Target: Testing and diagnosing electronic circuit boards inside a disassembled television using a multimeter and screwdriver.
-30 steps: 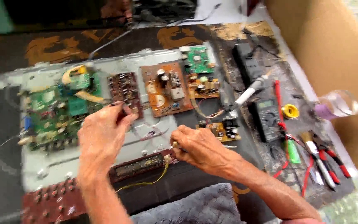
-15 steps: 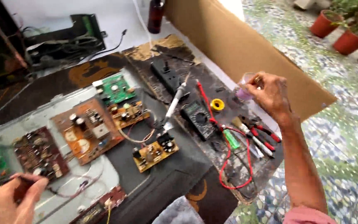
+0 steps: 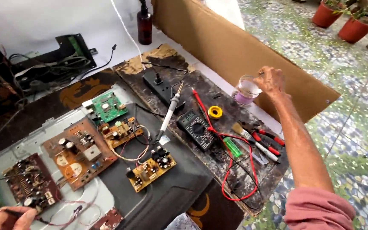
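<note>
The plastic cup (image 3: 248, 89) at two o'clock: my right hand (image 3: 272, 81) is gripping its rim. My left hand (image 3: 11, 218), at seven o'clock, is pinching a probe (image 3: 5, 211) beside the circuit boards (image 3: 79, 151), soldering unfinished.

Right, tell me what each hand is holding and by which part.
The right hand holds a small clear cup by its rim, lifted off the board. The left hand pinches a thin dark probe-like tool near its middle; its tip is hidden.
</note>
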